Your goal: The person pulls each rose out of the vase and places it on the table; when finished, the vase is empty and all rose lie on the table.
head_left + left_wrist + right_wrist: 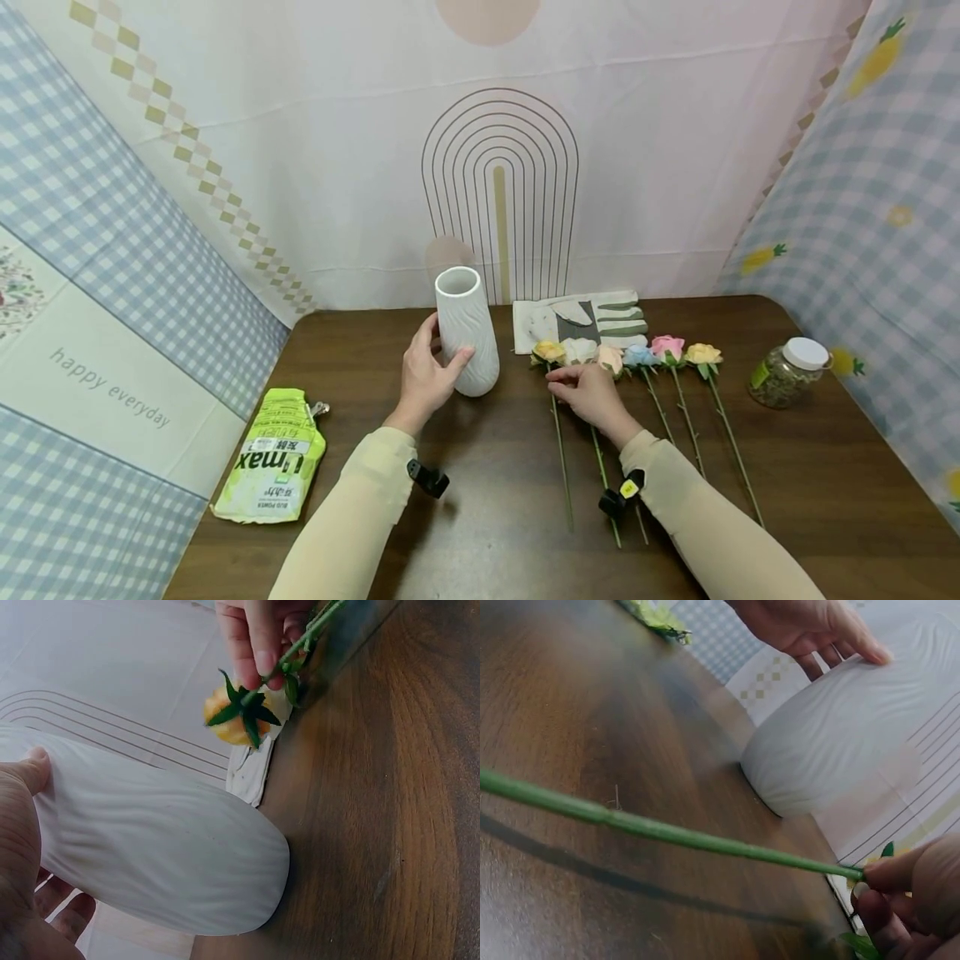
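A white ribbed vase (471, 333) stands upright on the table, its round mouth facing up. My left hand (430, 372) grips it from the left side, thumb across the front and fingers behind. To the right, my right hand (588, 394) pinches the stem of a yellow rose (549, 351) just below the bloom. In the left wrist view that yellow rose (238, 716) shows its green sepals, with the right fingertips (266, 663) on the stem. The right wrist view shows the long green stem (667, 833) stretching above the table, its shadow beneath.
Beside the right hand lie several more roses, among them a blue rose (641, 356), a pink rose (667, 347) and another yellow rose (703, 354). Behind them rests a pair of gloves (615, 312). A lidded jar (787, 372) stands far right; a green pouch (276, 458) lies left.
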{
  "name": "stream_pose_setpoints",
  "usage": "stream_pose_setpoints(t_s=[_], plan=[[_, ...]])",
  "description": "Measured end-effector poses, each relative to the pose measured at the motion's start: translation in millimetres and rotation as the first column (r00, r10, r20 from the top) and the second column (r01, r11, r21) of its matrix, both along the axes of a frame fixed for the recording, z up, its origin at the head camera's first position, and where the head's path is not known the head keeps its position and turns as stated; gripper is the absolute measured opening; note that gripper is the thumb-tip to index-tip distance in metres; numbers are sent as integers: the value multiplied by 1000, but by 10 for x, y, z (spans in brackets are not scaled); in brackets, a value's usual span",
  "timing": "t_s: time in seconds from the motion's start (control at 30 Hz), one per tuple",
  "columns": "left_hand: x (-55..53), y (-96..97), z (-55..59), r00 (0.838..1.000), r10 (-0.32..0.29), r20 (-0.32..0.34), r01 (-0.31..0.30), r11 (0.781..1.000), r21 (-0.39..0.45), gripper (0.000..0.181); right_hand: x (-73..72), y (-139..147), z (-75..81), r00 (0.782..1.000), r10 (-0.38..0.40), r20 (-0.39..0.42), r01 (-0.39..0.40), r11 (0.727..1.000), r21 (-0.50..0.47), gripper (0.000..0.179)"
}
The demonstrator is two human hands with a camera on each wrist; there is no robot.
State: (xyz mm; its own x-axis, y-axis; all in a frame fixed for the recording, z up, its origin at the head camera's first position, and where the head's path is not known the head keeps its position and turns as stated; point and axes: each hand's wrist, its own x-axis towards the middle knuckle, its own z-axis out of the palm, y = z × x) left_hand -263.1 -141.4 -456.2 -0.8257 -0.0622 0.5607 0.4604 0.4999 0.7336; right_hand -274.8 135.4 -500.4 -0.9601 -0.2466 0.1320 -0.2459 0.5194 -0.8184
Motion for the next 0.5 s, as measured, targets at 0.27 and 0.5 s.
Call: stream_pose_setpoints(t_s=[0.27, 0.5], plan=[[-2, 4, -3, 1000, 11, 15, -11, 1000, -6, 72, 5, -48, -20, 998, -55, 12, 52, 985, 165, 12], [3, 1, -12, 1000, 6, 5, -6, 1000, 1, 72, -5, -95, -10, 998, -50, 46, 42, 988, 150, 12]])
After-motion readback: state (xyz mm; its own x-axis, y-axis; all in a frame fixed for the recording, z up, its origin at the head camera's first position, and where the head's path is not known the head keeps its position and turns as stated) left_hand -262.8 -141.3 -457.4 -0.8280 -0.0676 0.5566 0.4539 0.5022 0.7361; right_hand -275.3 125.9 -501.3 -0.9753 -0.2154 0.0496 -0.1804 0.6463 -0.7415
